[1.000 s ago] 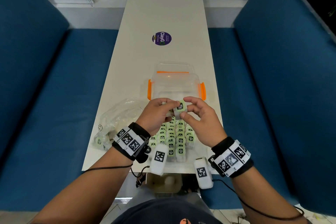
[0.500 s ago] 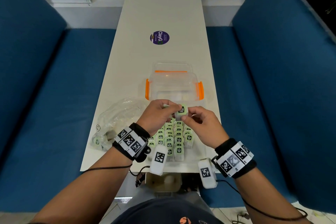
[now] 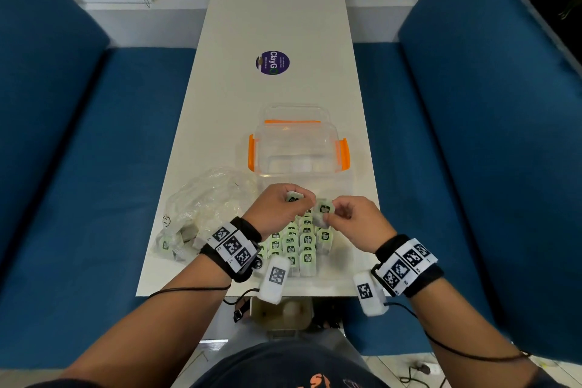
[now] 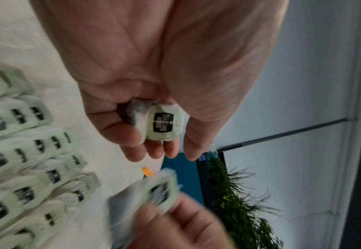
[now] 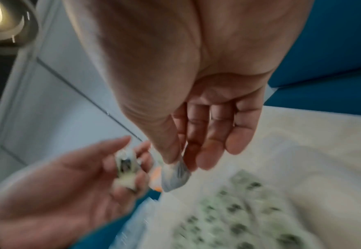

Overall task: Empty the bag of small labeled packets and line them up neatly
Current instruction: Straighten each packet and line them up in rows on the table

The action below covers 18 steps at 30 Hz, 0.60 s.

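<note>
Right hand pinched one packet by thumb and forefinger, other fingers loose; left hand curled round a second packet, both just above the laid rows. Judged best to set it label-up, flush with the row end below the pinch. Left wrist view showed the label legibly; head view alone showed the bag left of the grip, some packets inside.

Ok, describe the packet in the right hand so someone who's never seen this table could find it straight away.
Start at the clear plastic box with orange latches on the white table. Just nearer the person, above the rows of pale green packets, two hands meet. The right hand pinches a packet; unlike the rows, it's lifted off the table.
</note>
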Each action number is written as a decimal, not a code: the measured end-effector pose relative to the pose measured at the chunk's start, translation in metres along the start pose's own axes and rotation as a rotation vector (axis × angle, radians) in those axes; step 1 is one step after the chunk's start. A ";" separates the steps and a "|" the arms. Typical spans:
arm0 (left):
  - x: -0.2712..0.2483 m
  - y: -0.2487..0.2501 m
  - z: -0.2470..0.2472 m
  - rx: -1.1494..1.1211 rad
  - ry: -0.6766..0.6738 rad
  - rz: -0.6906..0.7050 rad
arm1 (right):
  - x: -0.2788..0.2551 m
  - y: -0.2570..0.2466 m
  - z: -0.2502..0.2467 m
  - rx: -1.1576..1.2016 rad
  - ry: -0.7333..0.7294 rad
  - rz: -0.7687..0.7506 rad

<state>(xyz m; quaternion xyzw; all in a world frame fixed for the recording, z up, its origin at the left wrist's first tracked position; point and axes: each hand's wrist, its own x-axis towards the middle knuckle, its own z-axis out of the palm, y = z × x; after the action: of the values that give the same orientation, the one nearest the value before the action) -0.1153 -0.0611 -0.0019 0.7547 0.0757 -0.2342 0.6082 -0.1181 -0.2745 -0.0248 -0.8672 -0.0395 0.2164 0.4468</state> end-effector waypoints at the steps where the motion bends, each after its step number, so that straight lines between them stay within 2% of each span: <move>1: 0.002 -0.005 -0.001 -0.036 -0.008 -0.038 | 0.001 0.009 0.003 -0.094 -0.045 0.036; 5: 0.006 -0.022 -0.004 -0.269 -0.070 -0.168 | 0.004 0.043 0.026 -0.430 -0.277 0.154; 8: 0.006 -0.033 -0.006 -0.357 -0.093 -0.210 | 0.006 0.055 0.043 -0.546 -0.353 0.196; 13: 0.003 -0.045 -0.006 -0.424 -0.078 -0.200 | 0.013 0.062 0.057 -0.637 -0.235 0.213; 18: -0.002 -0.053 -0.006 -0.332 -0.061 -0.134 | 0.014 0.058 0.060 -0.634 -0.175 0.229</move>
<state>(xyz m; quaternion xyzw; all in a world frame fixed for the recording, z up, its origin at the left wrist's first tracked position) -0.1369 -0.0419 -0.0469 0.6296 0.1449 -0.2814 0.7095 -0.1374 -0.2594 -0.1059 -0.9399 -0.0451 0.3155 0.1227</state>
